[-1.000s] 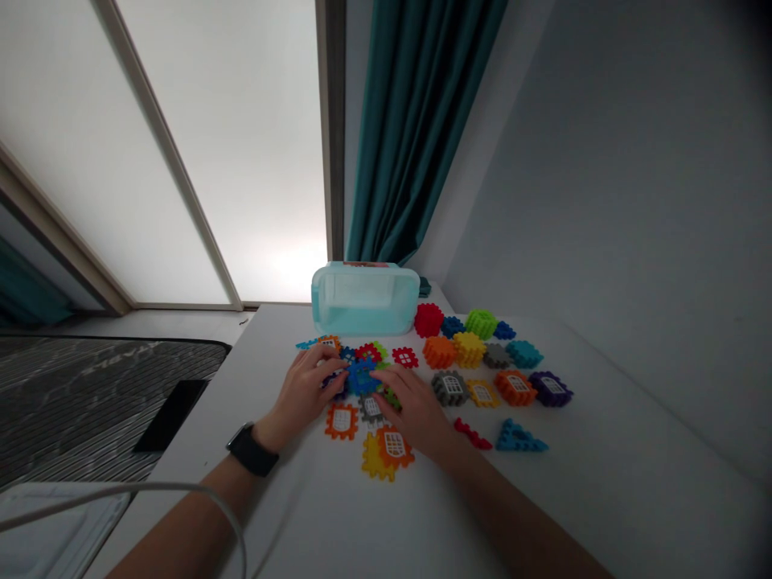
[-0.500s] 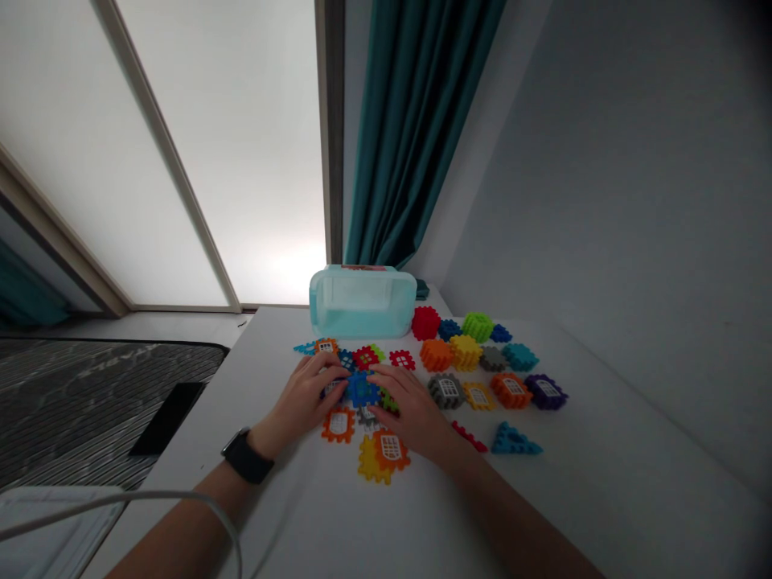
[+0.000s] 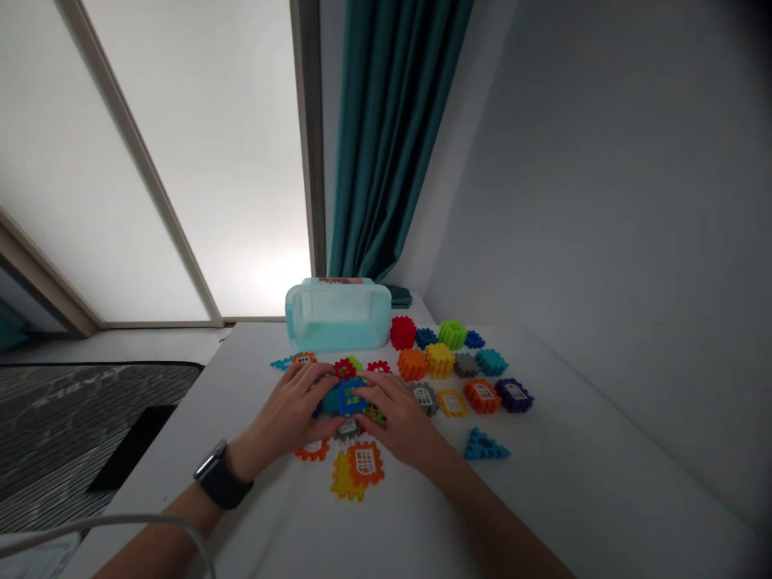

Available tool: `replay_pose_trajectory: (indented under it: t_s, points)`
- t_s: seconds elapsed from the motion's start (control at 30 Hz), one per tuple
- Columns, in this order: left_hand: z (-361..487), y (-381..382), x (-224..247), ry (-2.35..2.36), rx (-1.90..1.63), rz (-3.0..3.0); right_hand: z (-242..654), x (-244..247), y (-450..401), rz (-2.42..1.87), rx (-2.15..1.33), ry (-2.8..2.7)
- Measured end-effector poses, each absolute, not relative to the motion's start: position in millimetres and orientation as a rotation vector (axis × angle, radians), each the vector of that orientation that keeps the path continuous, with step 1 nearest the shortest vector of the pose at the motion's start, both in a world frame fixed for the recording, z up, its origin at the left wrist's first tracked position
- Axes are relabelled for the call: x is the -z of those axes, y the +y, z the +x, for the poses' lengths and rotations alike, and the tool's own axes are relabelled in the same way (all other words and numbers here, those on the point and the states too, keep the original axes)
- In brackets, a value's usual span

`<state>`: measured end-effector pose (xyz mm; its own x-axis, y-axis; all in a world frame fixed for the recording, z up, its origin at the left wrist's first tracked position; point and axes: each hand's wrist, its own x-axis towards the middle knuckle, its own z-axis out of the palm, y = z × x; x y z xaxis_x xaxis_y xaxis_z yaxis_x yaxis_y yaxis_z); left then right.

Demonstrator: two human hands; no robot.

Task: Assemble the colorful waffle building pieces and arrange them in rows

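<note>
Both hands meet over loose toothed pieces on the white table [image 3: 386, 531]. My right hand [image 3: 395, 414] grips a blue window piece [image 3: 351, 396] between thumb and fingers. My left hand [image 3: 295, 406], with a dark watch on its wrist, has its fingers curved around a teal piece [image 3: 330, 400] next to the blue one. Just below lies a grey piece [image 3: 347, 430], partly covered. An orange window piece [image 3: 366, 463] rests on a yellow piece [image 3: 345, 481] nearer the front. Red pieces [image 3: 345, 368] lie beyond the fingers.
A clear light-blue bin [image 3: 338, 318] stands at the back. Stacked coloured pieces [image 3: 440, 360] fill the right side, with a blue triangle piece [image 3: 484, 445] in front. A pale cable [image 3: 150, 520] crosses the lower left.
The view has shifted, so the table items sit further left. A teal piece now shows by my left hand, beside the blue piece, whose window is now visible.
</note>
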<state>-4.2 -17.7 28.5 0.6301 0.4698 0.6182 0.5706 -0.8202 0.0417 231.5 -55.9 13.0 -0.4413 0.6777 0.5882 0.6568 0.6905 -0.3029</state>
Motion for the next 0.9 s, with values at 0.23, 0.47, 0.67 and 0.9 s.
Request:
replay_pose_trajectory:
  t_s: [0.23, 0.47, 0.67, 0.9]
  points:
    - [29, -14, -38, -0.844, 1.017, -2.667, 255, -24, -57, -1.093, 0.068, -2.168]
    - [73, -3, -41, -0.819, 1.059, -2.702, 293, -36, -62, -1.212, 0.085, -2.085]
    - [114, 7, -40, -0.829, 1.066, -2.781, 326, -35, -60, -1.262, 0.123, -2.025]
    - [150, 26, -40, -0.841, 0.895, -2.930, 368, -29, -52, -1.322, 0.034, -1.966]
